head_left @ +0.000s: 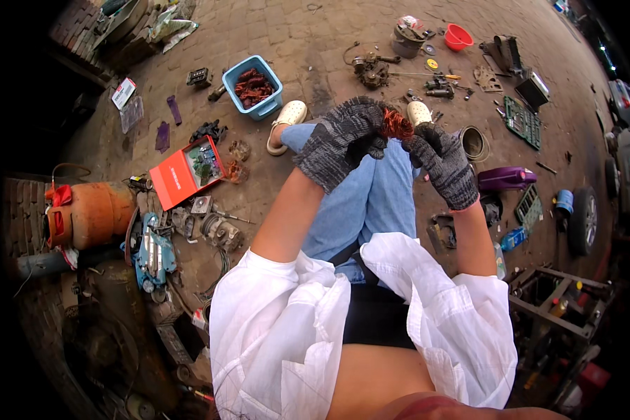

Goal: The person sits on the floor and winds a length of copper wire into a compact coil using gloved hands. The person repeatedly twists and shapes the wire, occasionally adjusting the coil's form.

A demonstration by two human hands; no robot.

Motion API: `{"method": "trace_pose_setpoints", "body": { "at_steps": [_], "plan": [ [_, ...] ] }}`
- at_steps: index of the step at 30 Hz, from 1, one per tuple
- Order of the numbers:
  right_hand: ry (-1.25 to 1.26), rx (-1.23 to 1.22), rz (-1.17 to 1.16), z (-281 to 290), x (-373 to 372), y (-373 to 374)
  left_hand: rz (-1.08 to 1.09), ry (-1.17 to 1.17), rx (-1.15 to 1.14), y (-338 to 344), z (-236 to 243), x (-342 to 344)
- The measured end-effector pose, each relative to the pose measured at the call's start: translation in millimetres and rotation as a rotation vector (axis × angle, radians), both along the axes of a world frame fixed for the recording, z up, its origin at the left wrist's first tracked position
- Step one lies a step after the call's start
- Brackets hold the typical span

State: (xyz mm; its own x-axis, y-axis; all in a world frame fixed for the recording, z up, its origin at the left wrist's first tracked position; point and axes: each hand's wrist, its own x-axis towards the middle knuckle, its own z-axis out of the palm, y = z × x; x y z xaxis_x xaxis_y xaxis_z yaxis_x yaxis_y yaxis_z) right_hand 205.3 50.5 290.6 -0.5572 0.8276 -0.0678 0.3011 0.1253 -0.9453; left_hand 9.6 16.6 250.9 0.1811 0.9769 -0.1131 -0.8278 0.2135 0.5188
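Note:
Both my hands wear dark grey knitted work gloves and meet above my knees. A reddish-brown bundle of copper wire [397, 124] sticks up between them. My left hand [344, 141] is closed round its left side, the fingers curled inward. From the right, my right hand [442, 166] pinches at the bundle's lower end, its fingertips partly hidden. Beyond my left shoe stands a light blue plastic basin [267, 107] with a heap of similar copper wire [253, 88] in it.
An open red box [176, 179] of small parts and an orange gas cylinder [94, 213] are at left. On the right lie a green socket tray [523, 122], a purple case [505, 178] and a metal frame [556, 301]. A red bowl [458, 38] and a dark bucket [407, 42] stand far off.

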Motion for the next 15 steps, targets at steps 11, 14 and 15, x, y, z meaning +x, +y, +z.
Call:
{"method": "trace_pose_setpoints", "body": {
  "at_steps": [11,14,15],
  "plan": [
    [-0.029,-0.026,0.063,-7,-1,8,0.036,0.388,0.249,-6,5,0],
    [-0.006,0.09,0.077,-10,1,16,0.056,0.678,0.401,-3,1,0],
    [0.02,0.155,0.086,-12,3,20,0.042,0.704,0.408,-3,2,-2]
  ]
}}
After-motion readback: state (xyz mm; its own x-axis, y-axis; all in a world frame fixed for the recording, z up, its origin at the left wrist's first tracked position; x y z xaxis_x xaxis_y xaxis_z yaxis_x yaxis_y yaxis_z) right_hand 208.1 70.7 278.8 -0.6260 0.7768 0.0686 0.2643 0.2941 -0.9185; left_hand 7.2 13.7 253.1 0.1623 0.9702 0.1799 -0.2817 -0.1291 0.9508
